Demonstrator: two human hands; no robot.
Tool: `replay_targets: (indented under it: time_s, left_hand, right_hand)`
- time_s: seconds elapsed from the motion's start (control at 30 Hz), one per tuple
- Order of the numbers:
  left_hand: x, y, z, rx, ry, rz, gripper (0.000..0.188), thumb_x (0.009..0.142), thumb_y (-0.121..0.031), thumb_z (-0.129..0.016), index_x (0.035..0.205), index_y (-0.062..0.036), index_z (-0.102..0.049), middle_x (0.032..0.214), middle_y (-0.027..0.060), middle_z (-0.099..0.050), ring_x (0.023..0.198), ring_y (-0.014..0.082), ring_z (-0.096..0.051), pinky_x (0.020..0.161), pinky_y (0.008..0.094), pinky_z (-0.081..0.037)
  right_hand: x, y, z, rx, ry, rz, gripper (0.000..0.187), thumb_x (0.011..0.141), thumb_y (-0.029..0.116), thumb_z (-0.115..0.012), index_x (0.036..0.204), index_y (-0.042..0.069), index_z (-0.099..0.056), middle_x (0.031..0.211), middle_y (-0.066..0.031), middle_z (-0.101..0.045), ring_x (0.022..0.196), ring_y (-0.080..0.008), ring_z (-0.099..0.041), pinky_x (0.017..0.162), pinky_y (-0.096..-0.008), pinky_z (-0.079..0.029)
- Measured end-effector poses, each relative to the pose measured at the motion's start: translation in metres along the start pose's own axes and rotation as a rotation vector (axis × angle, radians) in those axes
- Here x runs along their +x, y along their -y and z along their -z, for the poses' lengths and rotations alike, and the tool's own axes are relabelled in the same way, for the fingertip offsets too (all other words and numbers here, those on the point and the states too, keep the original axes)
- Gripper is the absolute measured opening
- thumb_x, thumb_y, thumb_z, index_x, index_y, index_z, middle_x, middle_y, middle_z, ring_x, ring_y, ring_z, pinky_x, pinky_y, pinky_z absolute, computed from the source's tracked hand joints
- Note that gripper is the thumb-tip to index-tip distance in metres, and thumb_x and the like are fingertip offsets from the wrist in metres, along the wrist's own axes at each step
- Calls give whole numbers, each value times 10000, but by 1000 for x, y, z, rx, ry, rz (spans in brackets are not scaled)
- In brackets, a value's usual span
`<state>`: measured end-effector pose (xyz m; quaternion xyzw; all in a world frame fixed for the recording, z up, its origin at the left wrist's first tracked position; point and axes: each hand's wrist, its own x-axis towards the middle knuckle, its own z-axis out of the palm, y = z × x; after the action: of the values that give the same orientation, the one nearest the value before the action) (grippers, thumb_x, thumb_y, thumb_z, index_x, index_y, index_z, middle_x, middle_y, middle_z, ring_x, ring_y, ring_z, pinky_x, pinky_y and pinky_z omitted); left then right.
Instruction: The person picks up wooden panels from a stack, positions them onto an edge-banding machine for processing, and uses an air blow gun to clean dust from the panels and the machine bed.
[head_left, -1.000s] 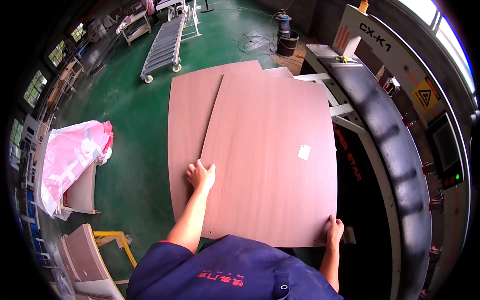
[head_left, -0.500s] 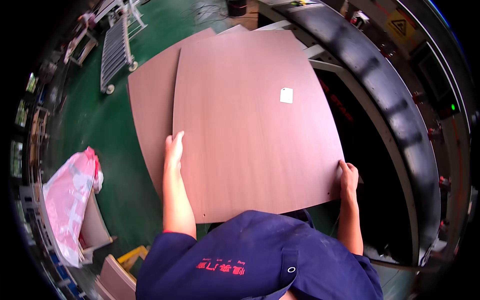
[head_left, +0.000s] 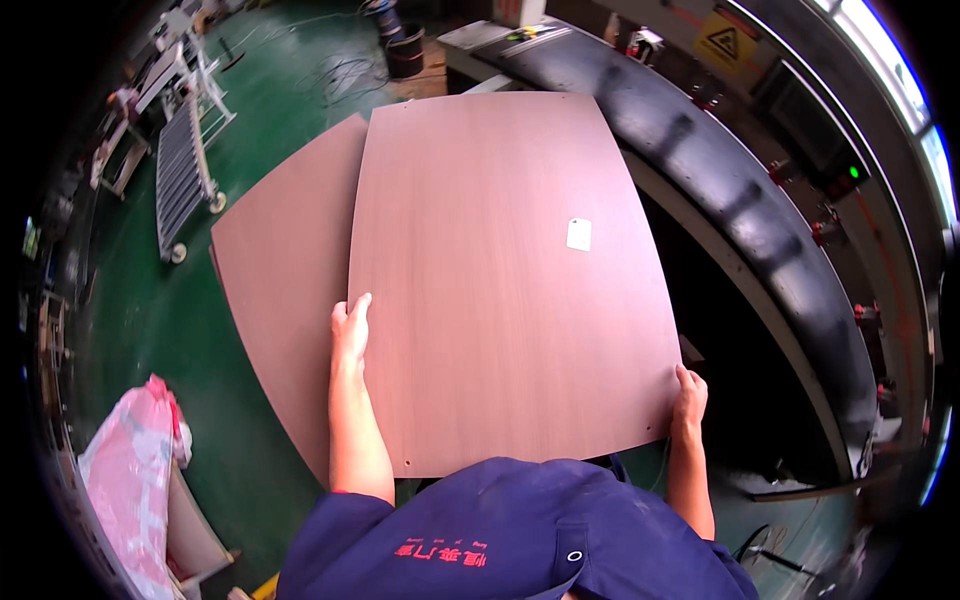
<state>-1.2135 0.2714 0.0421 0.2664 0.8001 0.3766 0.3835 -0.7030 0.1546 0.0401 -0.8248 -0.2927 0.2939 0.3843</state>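
A large brownish-pink wood-grain panel (head_left: 480, 290) lies before me, its near edge close to my body. My left hand (head_left: 350, 325) grips its left edge, thumb on top and the other fingers hidden beneath. On the right edge, near the close corner, my right hand (head_left: 690, 392) is closed the same way. A small white tag (head_left: 579, 234) sits on the panel's surface, right of the middle. Small holes show near the panel's corners. Partly under it, turned to the left, is a second panel (head_left: 275, 260) of the same colour.
A long black machine bed (head_left: 690, 135) curves along the right, with a control screen (head_left: 815, 125) behind it. At the far left stands a wheeled roller rack (head_left: 185, 170). Pink wrapped goods (head_left: 130, 480) lean at the lower left. A black bucket (head_left: 404, 52) stands at the back.
The held panel has shifted rightward off the panel beneath, showing more of that one. My view has tilted up and turned rightward. Both hands keep their grip.
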Motion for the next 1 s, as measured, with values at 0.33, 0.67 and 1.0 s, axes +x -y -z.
replay_targets:
  time_s: [0.33, 0.67, 1.0]
  left_hand:
    - [3, -77, -120, 130, 229, -164, 690, 836, -382, -592, 1307, 85, -402, 1306, 233, -488, 1241, 287, -447, 1007, 397, -366]
    - [10, -118, -285, 260, 411, -244, 604, 810, -374, -611, 1188, 88, -524, 1154, 231, -602, 1073, 300, -590, 893, 373, -461]
    - [-2, -167, -381, 456, 405, -351, 586, 800, -368, -598, 1176, 76, -526, 1175, 256, -578, 1109, 328, -562, 915, 399, -444]
  right_hand:
    - [-3, -49, 51, 261, -214, -166, 432, 862, 312, -549, 967, -98, -635, 887, -138, -655, 813, -201, -573, 773, -322, -439]
    - [64, -72, 106, 259, -370, -319, 455, 844, 363, -543, 912, -76, -641, 861, -147, -655, 787, -237, -579, 752, -344, -434]
    - [146, -58, 139, 194, -285, -322, 336, 845, 287, -549, 844, -46, -595, 786, -70, -591, 732, -153, -521, 676, -312, -427]
